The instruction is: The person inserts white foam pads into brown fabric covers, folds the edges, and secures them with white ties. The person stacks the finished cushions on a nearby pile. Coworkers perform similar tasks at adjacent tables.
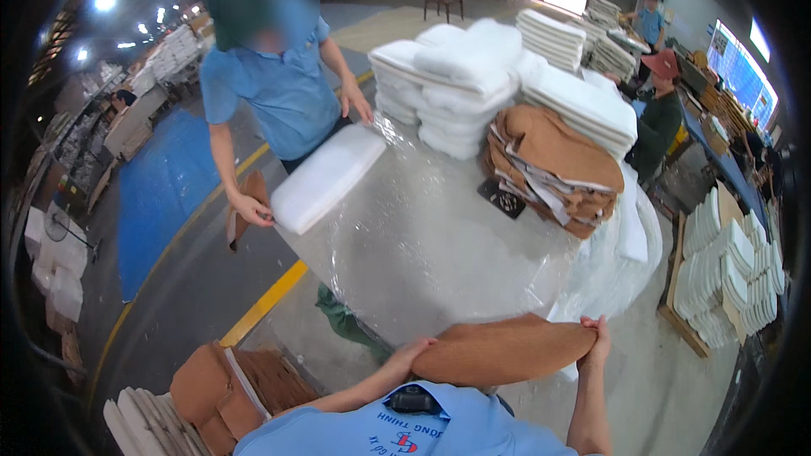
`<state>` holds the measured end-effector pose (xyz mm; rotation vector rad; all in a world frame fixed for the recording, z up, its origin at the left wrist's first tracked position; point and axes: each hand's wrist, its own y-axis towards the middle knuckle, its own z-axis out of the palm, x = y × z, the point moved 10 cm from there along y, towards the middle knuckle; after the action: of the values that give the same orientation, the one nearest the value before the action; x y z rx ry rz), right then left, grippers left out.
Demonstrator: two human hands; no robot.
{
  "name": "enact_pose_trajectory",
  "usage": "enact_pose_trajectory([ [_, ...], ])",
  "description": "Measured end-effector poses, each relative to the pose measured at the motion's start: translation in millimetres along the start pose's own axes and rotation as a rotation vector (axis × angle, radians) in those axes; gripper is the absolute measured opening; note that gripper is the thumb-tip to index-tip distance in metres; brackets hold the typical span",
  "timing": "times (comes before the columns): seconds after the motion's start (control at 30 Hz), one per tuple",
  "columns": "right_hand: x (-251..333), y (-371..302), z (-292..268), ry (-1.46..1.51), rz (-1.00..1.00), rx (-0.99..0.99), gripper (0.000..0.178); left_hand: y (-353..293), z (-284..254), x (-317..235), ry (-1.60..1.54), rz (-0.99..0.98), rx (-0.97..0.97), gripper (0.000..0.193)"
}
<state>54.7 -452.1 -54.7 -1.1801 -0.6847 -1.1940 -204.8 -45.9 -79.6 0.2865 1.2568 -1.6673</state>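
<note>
Close to my body I hold a brown fabric cushion (505, 350) by its two ends, over the near edge of a table (422, 236) covered with clear plastic. My left hand (417, 350) is closed on its left end, and my right hand (596, 339) grips the right end. Across the table a co-worker in a blue shirt has both hands at a white padded slab (329, 181). A brown cloth piece (246, 211) hangs beside that person's lower hand.
White pads (460, 76) and a pile of brown fabric covers (553, 165) stand on the table's far right, with a dark card (502, 200) beside them. Brown cushions (215, 397) are stacked at my lower left. White curved pads (731, 270) fill a rack at right.
</note>
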Motion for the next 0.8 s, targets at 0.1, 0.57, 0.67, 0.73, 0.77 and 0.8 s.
enact_pose_trajectory([
  [0.1,-14.1,-58.5,17.3,-0.221,0.211,0.061,0.038,-46.1,-30.5,-16.4,-0.025,-0.060,-0.058,0.072],
  [0.57,-81.0,-106.5,58.2,-1.140,1.105,0.650,0.086,-57.9,-71.8,34.2,0.148,-0.720,-0.145,0.073],
  [0.67,-83.5,-86.8,70.7,-1.401,1.132,0.619,0.084,-48.6,-75.3,39.1,0.209,-0.817,-0.209,0.072],
  [0.73,-109.7,-70.6,55.0,-1.472,1.093,0.628,0.081,-38.5,-74.4,39.7,0.212,-0.844,-0.230,0.073],
  [0.77,-120.6,-62.7,48.5,-1.481,1.075,0.622,0.081,-32.3,-78.2,42.0,0.207,-0.813,-0.240,0.073],
  [0.8,-129.9,-56.3,40.7,-1.490,1.060,0.613,0.080,-32.1,-82.8,46.5,0.202,-0.783,-0.249,0.072],
])
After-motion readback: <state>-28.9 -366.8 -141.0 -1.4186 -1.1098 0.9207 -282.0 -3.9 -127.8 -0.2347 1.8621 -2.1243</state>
